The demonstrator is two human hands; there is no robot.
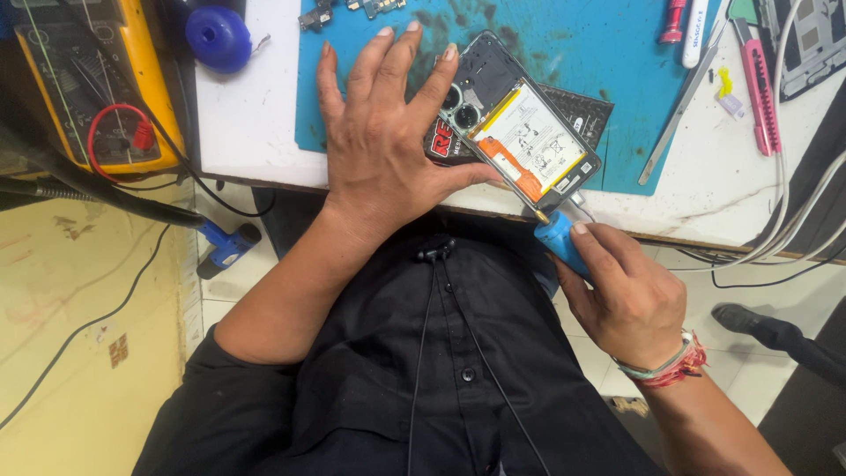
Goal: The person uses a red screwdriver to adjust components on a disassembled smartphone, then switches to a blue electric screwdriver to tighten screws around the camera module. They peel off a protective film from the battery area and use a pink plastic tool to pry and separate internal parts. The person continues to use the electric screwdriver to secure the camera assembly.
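An opened phone lies tilted on a blue work mat near the table's front edge, its back cover off, showing camera lenses, a white-labelled battery and an orange ribbon. My left hand rests flat beside it, thumb and fingers steadying its left side. My right hand, with thread bands on the wrist, grips a blue-handled tool. The tool's metal tip touches the phone's lower end.
A yellow multimeter with a red lead sits at the far left, beside a blue round cap. A pink cutter, metal tweezers, a red pen, white cables and another phone frame lie at the right. A black card sits under the phone.
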